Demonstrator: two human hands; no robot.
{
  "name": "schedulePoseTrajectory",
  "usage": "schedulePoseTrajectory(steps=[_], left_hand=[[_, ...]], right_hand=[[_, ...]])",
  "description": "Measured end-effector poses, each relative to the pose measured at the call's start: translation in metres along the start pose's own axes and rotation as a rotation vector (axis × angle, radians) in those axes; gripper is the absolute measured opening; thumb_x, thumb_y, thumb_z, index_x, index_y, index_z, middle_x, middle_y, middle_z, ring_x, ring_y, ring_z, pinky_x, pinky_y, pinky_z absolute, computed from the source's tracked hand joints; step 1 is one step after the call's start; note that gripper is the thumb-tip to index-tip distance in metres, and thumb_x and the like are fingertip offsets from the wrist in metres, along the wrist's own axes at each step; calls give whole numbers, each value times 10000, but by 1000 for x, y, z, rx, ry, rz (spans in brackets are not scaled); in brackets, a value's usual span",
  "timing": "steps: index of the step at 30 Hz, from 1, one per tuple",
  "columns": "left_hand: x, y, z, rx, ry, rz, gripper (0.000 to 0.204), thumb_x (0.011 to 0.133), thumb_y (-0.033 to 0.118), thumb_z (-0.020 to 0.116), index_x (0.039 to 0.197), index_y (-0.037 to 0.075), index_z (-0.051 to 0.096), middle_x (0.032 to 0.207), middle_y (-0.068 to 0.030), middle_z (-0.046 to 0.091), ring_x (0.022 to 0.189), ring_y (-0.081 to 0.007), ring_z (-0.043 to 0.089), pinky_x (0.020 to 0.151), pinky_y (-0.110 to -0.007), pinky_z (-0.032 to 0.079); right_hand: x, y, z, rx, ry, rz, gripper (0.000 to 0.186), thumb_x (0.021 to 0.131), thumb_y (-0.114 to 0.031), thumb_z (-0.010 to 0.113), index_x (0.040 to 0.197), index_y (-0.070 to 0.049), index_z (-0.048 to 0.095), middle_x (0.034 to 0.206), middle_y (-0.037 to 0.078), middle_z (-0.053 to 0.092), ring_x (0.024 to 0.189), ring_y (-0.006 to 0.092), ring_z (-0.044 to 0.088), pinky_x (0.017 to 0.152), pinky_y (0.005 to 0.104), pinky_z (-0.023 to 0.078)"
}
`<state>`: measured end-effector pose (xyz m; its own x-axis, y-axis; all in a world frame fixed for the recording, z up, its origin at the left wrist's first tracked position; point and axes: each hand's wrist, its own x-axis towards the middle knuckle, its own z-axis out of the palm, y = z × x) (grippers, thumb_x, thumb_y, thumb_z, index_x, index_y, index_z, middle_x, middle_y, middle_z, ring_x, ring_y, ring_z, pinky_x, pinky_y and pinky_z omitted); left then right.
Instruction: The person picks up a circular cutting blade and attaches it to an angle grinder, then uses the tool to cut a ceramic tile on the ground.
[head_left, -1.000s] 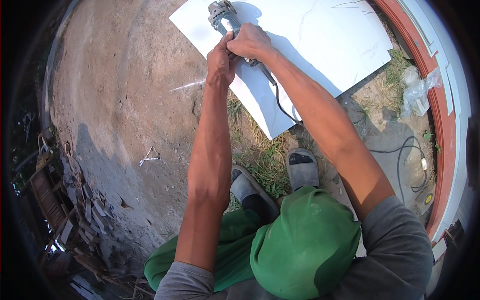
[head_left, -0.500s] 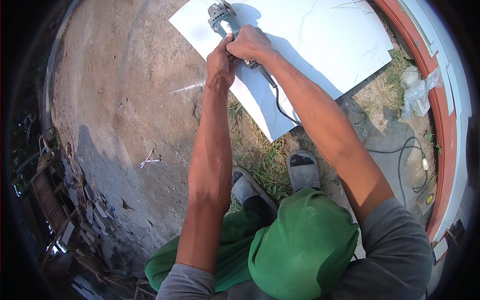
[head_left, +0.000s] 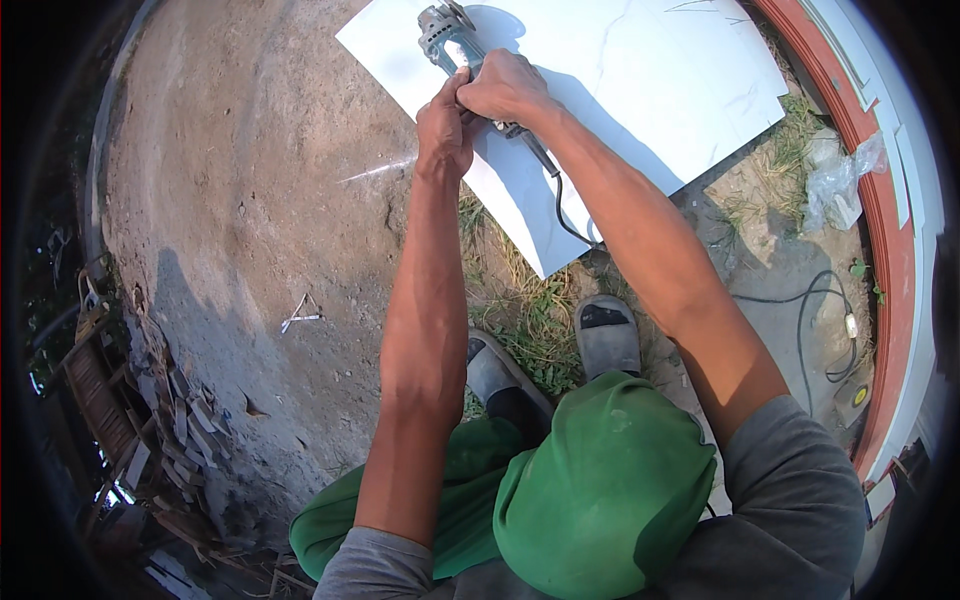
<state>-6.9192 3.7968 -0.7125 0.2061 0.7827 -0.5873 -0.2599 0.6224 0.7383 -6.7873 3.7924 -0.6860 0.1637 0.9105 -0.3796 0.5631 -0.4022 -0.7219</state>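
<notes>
Both hands are closed around the body of a teal angle grinder (head_left: 440, 38) at the top of the view. My left hand (head_left: 443, 128) grips it from the left side, and my right hand (head_left: 507, 86) wraps over its rear from the right. The grinder's head and guard point away from me, over the left part of a large white marble-look slab (head_left: 690, 95). Whether the disc touches the slab cannot be made out. A black power cord (head_left: 560, 205) runs from the tool's back end down past the slab's near corner.
My sandalled feet (head_left: 608, 338) stand on grass and dirt close to the slab. To the right are a clear plastic bag (head_left: 832, 185), a looped cable (head_left: 800, 298) and a reddish frame (head_left: 855, 120). Broken wood and rubble (head_left: 190, 440) lie in a heap at lower left.
Both hands and the grinder have shifted very slightly to the right, with the grip unchanged. The slab keeps almost the same place in view.
</notes>
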Motion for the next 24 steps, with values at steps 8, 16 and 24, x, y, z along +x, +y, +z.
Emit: schedulePoseTrajectory(steps=[8, 16, 24], left_hand=[[-6, -3, 0, 4, 14, -1, 421, 1095, 290, 571, 1357, -38, 609, 1217, -193, 686, 1094, -281, 680, 983, -432, 559], [-11, -9, 0, -2, 13, -1, 433, 1084, 315, 598, 1338, -34, 618, 1215, -190, 688, 1100, -276, 676, 982, -435, 554], [-18, -14, 3, -5, 6, -7, 418, 1092, 298, 587, 1350, -31, 607, 1219, -191, 686, 1107, -280, 676, 989, -433, 555]], right_hand=[[-8, -3, -5, -3, -68, 64, 383, 711, -263, 746, 932, 48, 787, 998, 253, 771, 971, 392, 759, 864, 444, 595], [-15, 4, -3, 16, -17, -12, 389, 730, -256, 702, 844, 113, 737, 840, 286, 739, 794, 396, 751, 754, 468, 593], [-19, 6, -8, -5, -81, 68, 394, 705, -275, 761, 923, 52, 788, 1004, 271, 769, 975, 407, 760, 865, 451, 596]])
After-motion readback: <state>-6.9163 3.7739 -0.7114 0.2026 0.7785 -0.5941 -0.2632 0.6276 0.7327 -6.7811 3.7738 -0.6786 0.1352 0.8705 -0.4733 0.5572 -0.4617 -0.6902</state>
